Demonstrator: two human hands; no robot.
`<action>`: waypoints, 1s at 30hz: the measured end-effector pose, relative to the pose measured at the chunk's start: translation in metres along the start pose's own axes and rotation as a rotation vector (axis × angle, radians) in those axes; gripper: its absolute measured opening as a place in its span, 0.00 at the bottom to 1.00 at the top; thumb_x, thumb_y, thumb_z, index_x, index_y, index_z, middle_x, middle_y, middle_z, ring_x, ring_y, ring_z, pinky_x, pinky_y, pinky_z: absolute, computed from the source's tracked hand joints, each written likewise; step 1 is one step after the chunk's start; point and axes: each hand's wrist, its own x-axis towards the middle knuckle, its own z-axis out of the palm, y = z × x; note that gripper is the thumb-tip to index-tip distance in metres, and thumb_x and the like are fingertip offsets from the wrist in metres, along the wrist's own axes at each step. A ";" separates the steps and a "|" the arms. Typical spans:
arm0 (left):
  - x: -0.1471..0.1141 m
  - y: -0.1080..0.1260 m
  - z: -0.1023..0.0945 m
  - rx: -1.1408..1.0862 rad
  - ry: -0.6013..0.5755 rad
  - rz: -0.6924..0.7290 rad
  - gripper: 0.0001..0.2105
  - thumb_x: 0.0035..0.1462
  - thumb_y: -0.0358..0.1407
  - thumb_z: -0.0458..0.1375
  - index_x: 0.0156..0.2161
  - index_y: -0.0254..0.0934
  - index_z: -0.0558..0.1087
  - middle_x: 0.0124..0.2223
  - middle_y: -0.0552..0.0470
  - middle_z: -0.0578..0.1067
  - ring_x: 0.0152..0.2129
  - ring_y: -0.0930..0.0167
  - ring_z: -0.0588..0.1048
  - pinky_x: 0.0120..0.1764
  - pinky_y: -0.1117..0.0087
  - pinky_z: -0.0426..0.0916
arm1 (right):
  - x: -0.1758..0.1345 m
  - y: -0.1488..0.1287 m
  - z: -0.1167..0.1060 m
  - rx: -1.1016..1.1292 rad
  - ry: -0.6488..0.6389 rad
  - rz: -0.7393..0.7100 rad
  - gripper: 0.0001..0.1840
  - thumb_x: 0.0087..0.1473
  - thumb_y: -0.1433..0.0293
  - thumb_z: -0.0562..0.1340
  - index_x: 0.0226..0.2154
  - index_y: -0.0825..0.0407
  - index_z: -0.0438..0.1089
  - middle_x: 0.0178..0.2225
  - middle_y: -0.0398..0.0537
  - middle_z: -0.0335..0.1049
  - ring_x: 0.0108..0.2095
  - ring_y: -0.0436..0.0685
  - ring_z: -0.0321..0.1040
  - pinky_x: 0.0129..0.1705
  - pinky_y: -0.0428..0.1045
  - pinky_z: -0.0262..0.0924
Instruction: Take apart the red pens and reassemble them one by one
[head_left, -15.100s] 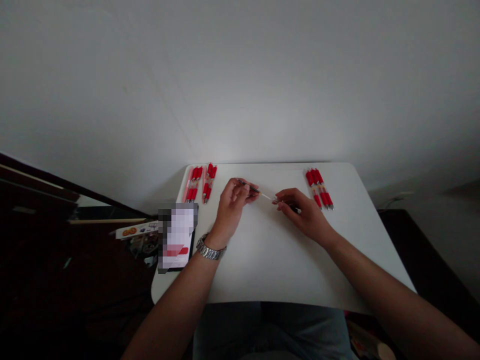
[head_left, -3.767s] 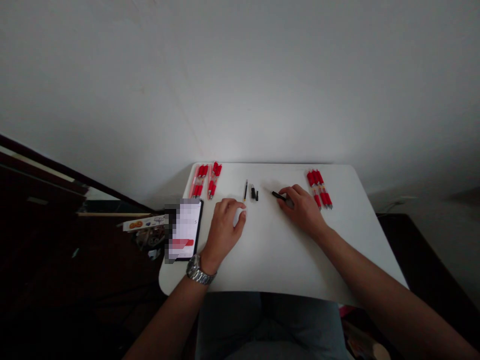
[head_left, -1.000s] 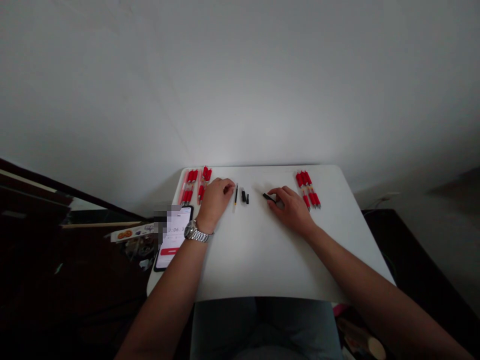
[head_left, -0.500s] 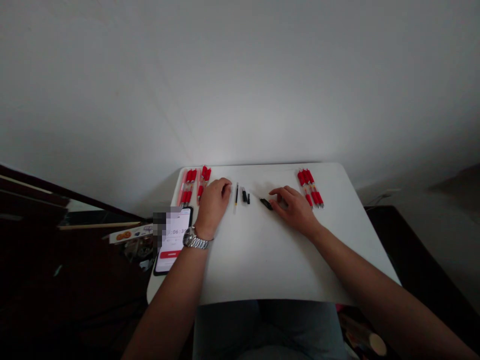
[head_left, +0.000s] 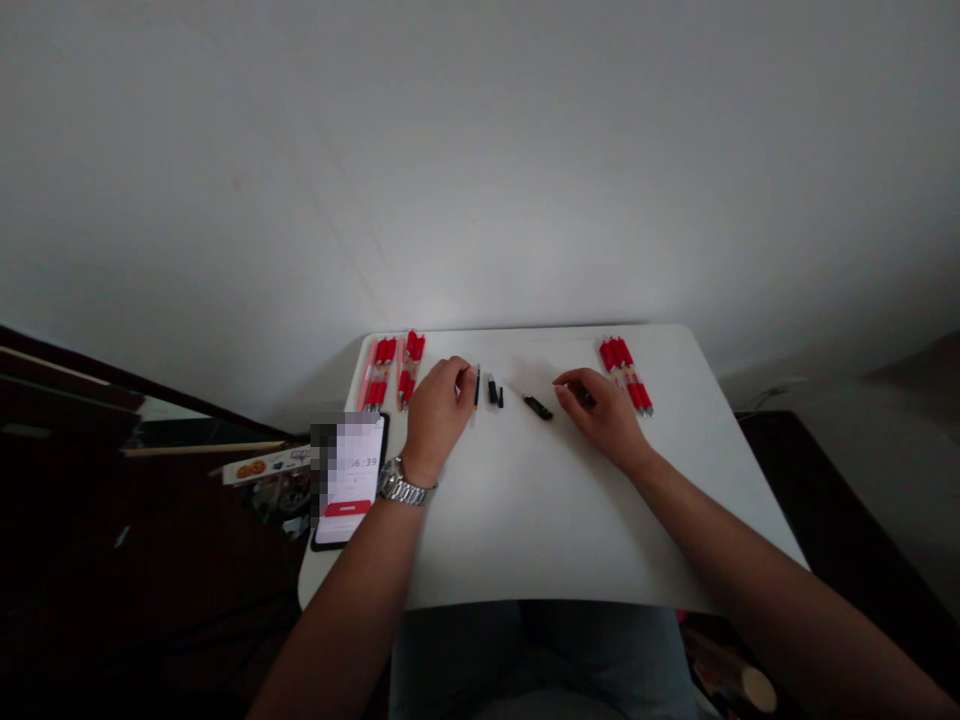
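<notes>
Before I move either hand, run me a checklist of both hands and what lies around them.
1. Right hand clear of the black pen barrel: ok, a gap shows between them.
2. Left hand off the slim refill: cannot tell, they are too close to separate in this view.
3. Larger black piece and smaller black piece untouched: ok, both lie between the hands.
4. Right-side red pens fully visible: not ok, the right hand hides part of the nearest one.
5. Phone wholly on the white table: cannot tell, pixelation covers part of its left side.
</notes>
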 end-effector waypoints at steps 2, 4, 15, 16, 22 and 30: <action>-0.001 0.001 0.000 -0.015 0.007 0.003 0.10 0.71 0.39 0.48 0.39 0.39 0.68 0.34 0.50 0.74 0.31 0.68 0.72 0.35 0.66 0.62 | 0.000 0.000 -0.001 -0.001 0.015 -0.010 0.10 0.65 0.64 0.59 0.39 0.52 0.72 0.32 0.48 0.70 0.31 0.54 0.65 0.34 0.50 0.61; -0.001 0.002 0.000 -0.028 0.011 0.001 0.11 0.72 0.39 0.47 0.39 0.39 0.68 0.35 0.50 0.74 0.32 0.67 0.72 0.36 0.65 0.62 | 0.000 0.000 -0.001 -0.004 0.026 -0.010 0.10 0.65 0.64 0.59 0.38 0.52 0.72 0.33 0.49 0.70 0.31 0.54 0.66 0.35 0.51 0.61; 0.000 0.002 0.001 -0.087 -0.009 -0.013 0.11 0.72 0.38 0.46 0.37 0.39 0.66 0.34 0.50 0.71 0.32 0.66 0.70 0.37 0.64 0.62 | 0.000 -0.002 -0.003 -0.025 0.045 0.026 0.10 0.64 0.64 0.59 0.35 0.51 0.70 0.31 0.48 0.71 0.30 0.55 0.65 0.33 0.51 0.58; 0.000 0.001 0.001 -0.090 -0.009 -0.010 0.11 0.72 0.38 0.47 0.37 0.39 0.66 0.34 0.50 0.72 0.33 0.66 0.71 0.37 0.64 0.62 | 0.000 -0.001 -0.003 -0.029 0.046 0.030 0.10 0.64 0.64 0.59 0.35 0.51 0.71 0.30 0.48 0.71 0.30 0.55 0.65 0.33 0.51 0.58; 0.000 -0.001 0.001 -0.084 -0.006 -0.012 0.09 0.71 0.36 0.48 0.38 0.39 0.67 0.36 0.49 0.72 0.34 0.66 0.71 0.38 0.64 0.63 | 0.000 -0.001 -0.003 -0.047 0.054 0.016 0.10 0.64 0.64 0.59 0.34 0.52 0.71 0.30 0.48 0.71 0.30 0.55 0.65 0.33 0.51 0.58; -0.001 -0.002 -0.002 0.007 0.025 -0.006 0.05 0.67 0.31 0.51 0.40 0.39 0.68 0.37 0.49 0.73 0.34 0.66 0.72 0.39 0.64 0.66 | 0.000 -0.004 -0.001 -0.081 -0.012 -0.055 0.12 0.65 0.62 0.58 0.37 0.50 0.72 0.31 0.48 0.67 0.30 0.55 0.65 0.34 0.52 0.62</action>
